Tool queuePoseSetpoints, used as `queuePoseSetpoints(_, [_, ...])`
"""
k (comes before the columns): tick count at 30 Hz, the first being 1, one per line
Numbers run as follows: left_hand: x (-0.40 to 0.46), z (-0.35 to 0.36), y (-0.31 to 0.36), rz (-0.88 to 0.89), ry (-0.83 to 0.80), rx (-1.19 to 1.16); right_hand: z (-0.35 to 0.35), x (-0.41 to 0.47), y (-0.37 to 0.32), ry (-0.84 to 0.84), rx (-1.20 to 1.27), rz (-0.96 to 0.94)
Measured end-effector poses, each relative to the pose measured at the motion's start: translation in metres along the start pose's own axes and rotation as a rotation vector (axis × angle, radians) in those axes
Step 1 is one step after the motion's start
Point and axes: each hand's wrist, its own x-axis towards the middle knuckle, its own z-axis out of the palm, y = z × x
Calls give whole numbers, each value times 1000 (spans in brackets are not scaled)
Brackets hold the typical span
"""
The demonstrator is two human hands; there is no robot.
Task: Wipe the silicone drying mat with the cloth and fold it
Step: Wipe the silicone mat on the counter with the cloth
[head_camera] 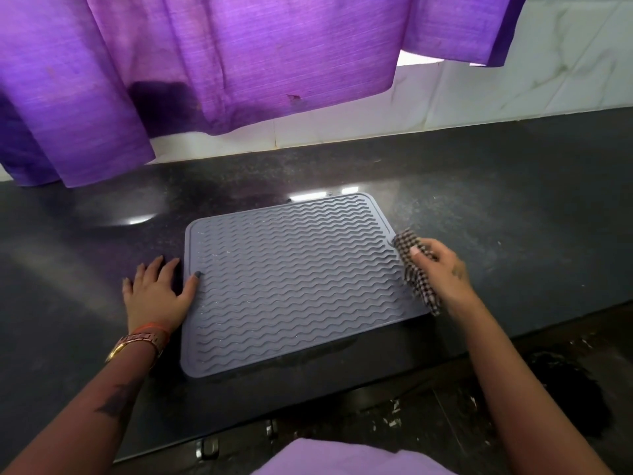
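Note:
A grey silicone drying mat (291,279) with wavy ridges lies flat on the dark stone counter (496,207). My left hand (157,293) rests spread beside the mat's left edge, its thumb pressing on the mat's rim. My right hand (445,269) is at the mat's right edge, gripping a bunched brown-and-white checked cloth (412,265) that touches the mat's right border. Small water droplets glint among the ridges.
Purple fabric (205,70) hangs from above over the back of the counter, in front of a white tiled wall (513,90). The counter's front edge runs below the mat, with a dark floor (548,389) and scattered bits beyond it at the right.

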Motion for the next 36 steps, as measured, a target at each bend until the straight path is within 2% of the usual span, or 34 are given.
queuePoseSetpoints(1, [0, 1, 0, 1, 0, 0, -5, 3, -3, 21, 167, 39])
queuePoseSetpoints(3, [0, 1, 0, 3, 1, -3, -11, 8, -10, 79, 227, 57])
queuePoseSetpoints(5, [0, 1, 0, 3, -1, -6, -5, 9, -10, 72, -26, 16])
queuePoseSetpoints(7, [0, 0, 0, 1, 1, -4, 14, 5, -1, 95, -493, -63])
queuePoseSetpoints(8, [0, 0, 0, 1, 0, -3, 25, 0, 3, 129, -640, -105])
queuePoseSetpoints(14, [0, -2, 2, 0, 6, -13, 46, -5, 1, 241, -817, -156])
queuePoseSetpoints(18, [0, -1, 2, 3, 10, -4, 48, 3, -9, 152, -868, -96])
queuePoseSetpoints(20, [0, -1, 3, -1, 17, -6, 37, 19, -15, 22, -713, 13])
queuePoseSetpoints(22, [0, -1, 2, -4, 17, -6, 19, 30, -19, -31, -270, 138])
queuePoseSetpoints(23, [0, -1, 1, -5, 13, -7, 11, 31, -21, 22, -35, 165])
queuePoseSetpoints(25, [0, 0, 0, -3, 5, -2, 0, 30, -23, 162, 164, 172])
queuePoseSetpoints(26, [0, 1, 0, -1, 6, 2, 0, 27, -22, 191, 120, 149])
queuePoseSetpoints(27, [0, 1, 0, -2, 10, 4, 4, 25, -19, 193, -35, 111])
queuePoseSetpoints(29, [0, 0, 0, -6, 19, 4, 21, 18, -10, 173, -513, -24])
queuePoseSetpoints(30, [0, 0, 0, -8, 20, 5, 32, 14, -8, 175, -677, -97])
queuePoseSetpoints(32, [0, 0, 1, -8, 17, 10, 48, 7, -9, 205, -798, -194])
queuePoseSetpoints(36, [0, -3, 4, -8, 4, 3, 59, 5, -15, 213, -818, -189])
